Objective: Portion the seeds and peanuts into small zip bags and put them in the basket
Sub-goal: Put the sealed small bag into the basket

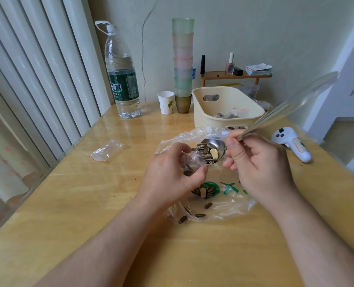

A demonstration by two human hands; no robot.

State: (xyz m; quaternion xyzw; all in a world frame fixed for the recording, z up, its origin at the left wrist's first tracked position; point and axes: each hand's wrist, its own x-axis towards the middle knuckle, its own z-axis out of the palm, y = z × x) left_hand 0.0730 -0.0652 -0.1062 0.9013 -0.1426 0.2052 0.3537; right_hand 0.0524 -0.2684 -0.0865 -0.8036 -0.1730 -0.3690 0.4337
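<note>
The left hand (172, 172) pinched a small zip bag (192, 162) open so the spoon (212, 151), gripped by the right hand (256, 162), could tip seeds (205, 149) in.

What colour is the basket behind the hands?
Cream, a pale beige plastic. The basket shows best in the head view, the only view here.

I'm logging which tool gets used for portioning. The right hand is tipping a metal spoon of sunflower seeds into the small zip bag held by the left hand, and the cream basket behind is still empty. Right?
Not quite: the head view shows the cream basket already holds bagged seeds. The rest stands: the right hand tips a metal spoon of sunflower seeds into the small zip bag held by the left hand.
</note>
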